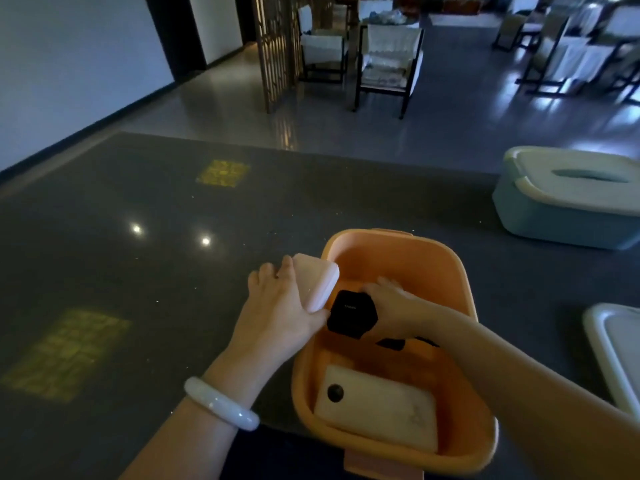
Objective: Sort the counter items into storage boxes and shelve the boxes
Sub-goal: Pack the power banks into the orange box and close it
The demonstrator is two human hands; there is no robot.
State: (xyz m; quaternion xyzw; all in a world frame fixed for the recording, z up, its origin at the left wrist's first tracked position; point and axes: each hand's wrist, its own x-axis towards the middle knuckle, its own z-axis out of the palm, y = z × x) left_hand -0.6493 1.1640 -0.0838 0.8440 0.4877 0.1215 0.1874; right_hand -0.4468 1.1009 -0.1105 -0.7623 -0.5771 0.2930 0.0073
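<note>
Just the one head cam here, looking forward and down over the bench [173, 209], sitting close above both hands, with the room's chairs [388, 60] showing way out beyond the left grip [280, 299].

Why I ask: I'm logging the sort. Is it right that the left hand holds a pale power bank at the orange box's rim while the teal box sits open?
Not quite: in the head view the teal box is closed, with its white lid on. The left hand does hold the pale power bank at the orange box rim.
</note>
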